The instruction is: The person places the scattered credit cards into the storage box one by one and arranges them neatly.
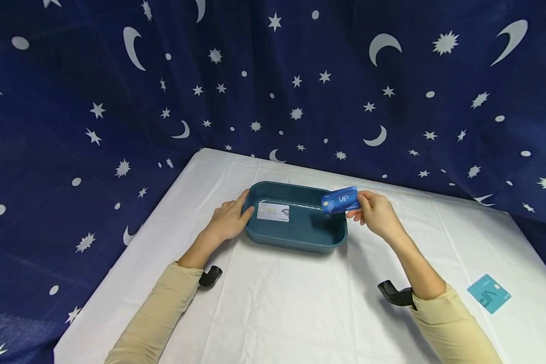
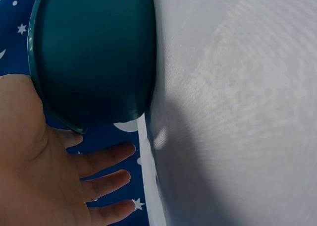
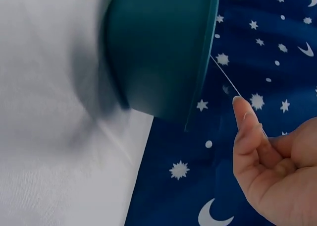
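A dark teal plastic basin [image 1: 300,242] stands on the white cloth, with a silver-white VIP card [image 1: 273,212] lying flat inside near its left end. At that end my left hand [image 1: 228,221] holds the rim, thumb over the edge and fingers outside. In the left wrist view three fingers [image 2: 106,159] stretch out past the basin's end. My right hand [image 1: 378,215] pinches a blue VIP card [image 1: 341,200] by its right edge, with the card over the basin's right end. The right wrist view shows this card edge-on as a thin line beside the rim.
A light teal VIP card [image 1: 489,293] lies on the white tablecloth [image 1: 277,308] at the right, beyond the right forearm. Behind the table hangs a dark blue curtain [image 1: 255,60] with moons and stars. Each wrist carries a black mount [image 1: 397,294].
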`<act>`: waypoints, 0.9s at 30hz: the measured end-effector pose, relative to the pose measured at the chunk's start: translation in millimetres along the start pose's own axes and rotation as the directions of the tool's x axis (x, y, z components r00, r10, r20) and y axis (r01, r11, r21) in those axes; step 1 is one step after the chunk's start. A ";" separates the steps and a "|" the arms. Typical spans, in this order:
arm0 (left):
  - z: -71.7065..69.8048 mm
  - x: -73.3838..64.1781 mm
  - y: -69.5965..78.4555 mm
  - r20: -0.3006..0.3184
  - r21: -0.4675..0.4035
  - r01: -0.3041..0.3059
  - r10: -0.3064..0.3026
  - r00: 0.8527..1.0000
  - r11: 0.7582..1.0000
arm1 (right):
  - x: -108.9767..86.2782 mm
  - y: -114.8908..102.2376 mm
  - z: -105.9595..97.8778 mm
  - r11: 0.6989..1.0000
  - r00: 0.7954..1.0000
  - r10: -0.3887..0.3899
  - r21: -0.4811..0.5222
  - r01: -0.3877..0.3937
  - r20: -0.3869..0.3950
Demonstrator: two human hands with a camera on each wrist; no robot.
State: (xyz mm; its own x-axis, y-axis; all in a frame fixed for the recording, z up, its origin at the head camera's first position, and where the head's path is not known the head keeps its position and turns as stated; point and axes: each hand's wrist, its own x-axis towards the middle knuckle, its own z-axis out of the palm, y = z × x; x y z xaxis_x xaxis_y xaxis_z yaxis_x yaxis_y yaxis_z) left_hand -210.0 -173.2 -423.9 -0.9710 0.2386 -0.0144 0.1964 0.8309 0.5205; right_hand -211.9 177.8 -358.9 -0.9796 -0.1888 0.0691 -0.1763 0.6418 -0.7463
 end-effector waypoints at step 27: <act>-0.4 0.0 1.0 0.010 0.011 0.014 -0.014 1.000 1.000 | 21.4 -7.0 51.1 0.993 0.999 0.028 -0.115 -0.025 0.026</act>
State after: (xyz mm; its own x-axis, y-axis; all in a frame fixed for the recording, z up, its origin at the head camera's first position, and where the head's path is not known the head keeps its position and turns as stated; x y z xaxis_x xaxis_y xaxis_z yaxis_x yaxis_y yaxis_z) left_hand -209.8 -172.6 -423.0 -0.9723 0.2317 -0.0303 0.1841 0.8396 0.5111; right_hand -226.7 131.3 -386.0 -0.9812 -0.1904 0.0308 -0.1621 0.7276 -0.6666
